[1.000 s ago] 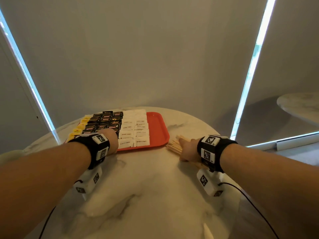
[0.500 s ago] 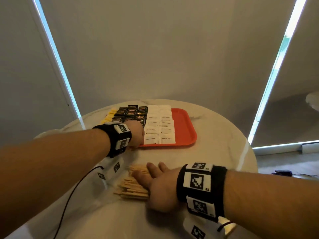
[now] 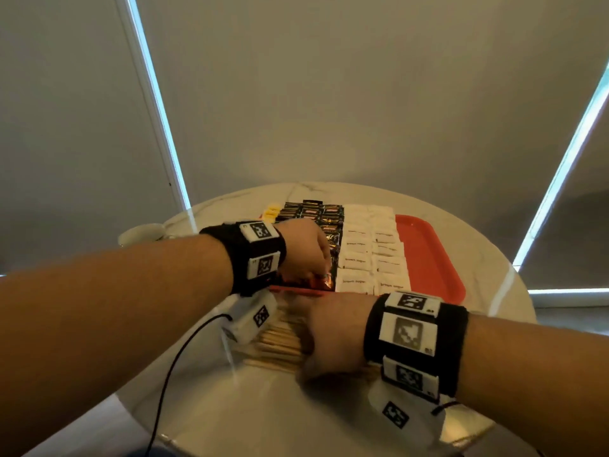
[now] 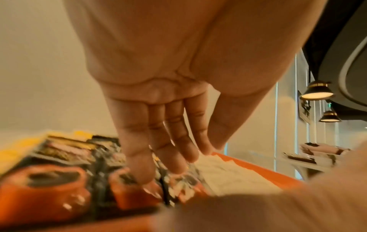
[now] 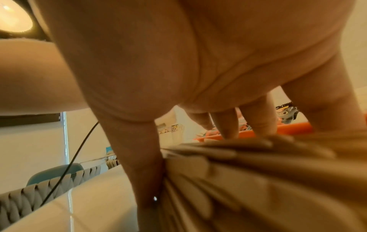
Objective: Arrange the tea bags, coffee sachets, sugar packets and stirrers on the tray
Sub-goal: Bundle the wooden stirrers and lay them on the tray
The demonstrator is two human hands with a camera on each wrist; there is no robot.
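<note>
A red tray (image 3: 428, 252) holds yellow tea bags (image 3: 272, 211), dark coffee sachets (image 3: 316, 212) and white sugar packets (image 3: 375, 255) in rows. My left hand (image 3: 306, 252) rests at the tray's near edge, with straight fingers (image 4: 139, 157) touching the coffee sachets (image 4: 65, 152). A pile of wooden stirrers (image 3: 280, 341) lies on the table just in front of the tray. My right hand (image 3: 333, 334) arches over the pile. Its thumb (image 5: 143, 164) presses one side of the stirrers (image 5: 258, 180) and its fingers (image 5: 228, 125) reach over the top.
The round marble table (image 3: 329, 407) ends close behind my wrists. A black cable (image 3: 171, 367) hangs from the left wrist camera across the table's left part. A white cup-like object (image 3: 141, 232) sits at the far left. The tray's right strip is bare.
My right hand swept the stirrers from beside the tray's right edge to the table in front of it, and now arches over them. The left hand stayed at the tray's near edge.
</note>
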